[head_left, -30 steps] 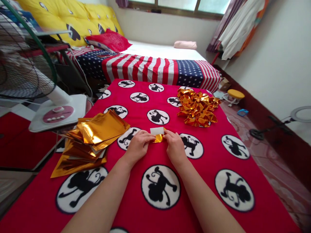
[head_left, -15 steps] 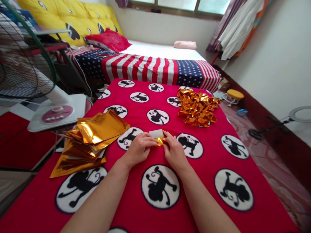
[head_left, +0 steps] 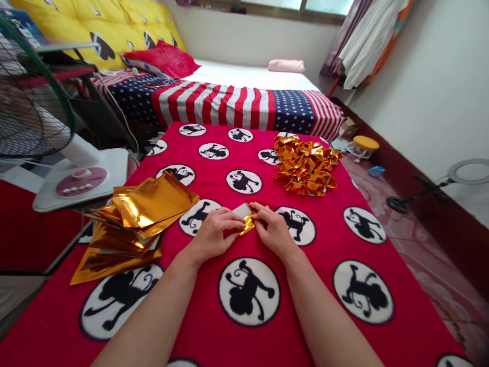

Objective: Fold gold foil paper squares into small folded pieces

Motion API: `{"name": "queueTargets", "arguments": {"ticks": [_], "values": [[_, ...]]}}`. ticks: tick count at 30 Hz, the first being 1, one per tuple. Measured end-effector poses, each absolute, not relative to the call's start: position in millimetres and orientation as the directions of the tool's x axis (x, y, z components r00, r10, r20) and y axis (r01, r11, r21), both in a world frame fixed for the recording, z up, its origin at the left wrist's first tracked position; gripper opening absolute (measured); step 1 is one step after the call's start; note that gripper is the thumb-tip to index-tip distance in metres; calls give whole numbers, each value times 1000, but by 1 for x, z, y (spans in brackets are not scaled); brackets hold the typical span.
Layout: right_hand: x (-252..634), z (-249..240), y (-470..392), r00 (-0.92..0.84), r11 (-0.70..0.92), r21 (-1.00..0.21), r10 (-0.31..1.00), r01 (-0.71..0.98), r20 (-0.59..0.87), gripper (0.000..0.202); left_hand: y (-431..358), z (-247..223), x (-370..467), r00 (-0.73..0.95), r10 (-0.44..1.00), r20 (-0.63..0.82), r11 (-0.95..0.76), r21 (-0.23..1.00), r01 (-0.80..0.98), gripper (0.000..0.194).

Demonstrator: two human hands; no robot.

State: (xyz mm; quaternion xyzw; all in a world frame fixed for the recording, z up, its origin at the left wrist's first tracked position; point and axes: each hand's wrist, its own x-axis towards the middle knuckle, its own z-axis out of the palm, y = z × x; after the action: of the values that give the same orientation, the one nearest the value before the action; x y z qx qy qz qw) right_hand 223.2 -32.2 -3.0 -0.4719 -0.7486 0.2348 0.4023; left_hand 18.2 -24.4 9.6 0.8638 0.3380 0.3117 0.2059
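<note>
Between my two hands is a partly folded sheet of gold foil paper (head_left: 247, 224), its pale backing showing on the far side. My left hand (head_left: 218, 229) pinches its left end, thumb and fingers closed. At the right end, my right hand (head_left: 269, 224) grips the foil paper with bent fingers. Left of my hands lies an uneven stack of flat gold foil sheets (head_left: 153, 204). A heap of folded gold foil pieces (head_left: 305, 165) sits farther off to the right. Everything rests on a red cloth (head_left: 305, 285) with black monkey figures in white circles.
A fan with a white base (head_left: 84, 178) stands at the left edge. Beyond the table is a bed with a stars-and-stripes cover (head_left: 229, 104) and a red pillow (head_left: 164, 58). On the floor at right are a yellow stool (head_left: 365, 142) and a ring-light stand (head_left: 431, 191).
The foil paper has turned slightly, its left end now nearer me. My right fingers have shifted farther over its far right corner. The whole view has shifted a little.
</note>
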Motion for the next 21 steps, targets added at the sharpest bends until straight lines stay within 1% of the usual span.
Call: {"name": "queueTargets", "arguments": {"ticks": [3,6,11,13,16,18,21], "values": [[217,-3,-39,-203,392,-726,919,564,338,13,-23,11,17,563,737,374,-655,603,455,33],[213,-3,-43,-189,373,-713,926,593,326,17,-21,10,17,541,765,348,-616,639,460,39],[216,-1,-35,-231,395,-716,919,576,321,19,-22,5,16,497,784,371,-591,691,417,38],[220,0,-30,-280,430,-719,902,546,327,21,-23,3,16,491,774,400,-610,678,410,35],[224,2,-25,-338,465,-719,883,517,327,23,-24,3,18,510,742,435,-658,618,430,29],[223,2,-26,-341,468,-700,882,540,327,24,-24,4,19,537,723,435,-680,584,443,25],[218,2,-33,-315,464,-620,886,633,341,24,-24,6,20,564,709,423,-693,566,447,21]]}}
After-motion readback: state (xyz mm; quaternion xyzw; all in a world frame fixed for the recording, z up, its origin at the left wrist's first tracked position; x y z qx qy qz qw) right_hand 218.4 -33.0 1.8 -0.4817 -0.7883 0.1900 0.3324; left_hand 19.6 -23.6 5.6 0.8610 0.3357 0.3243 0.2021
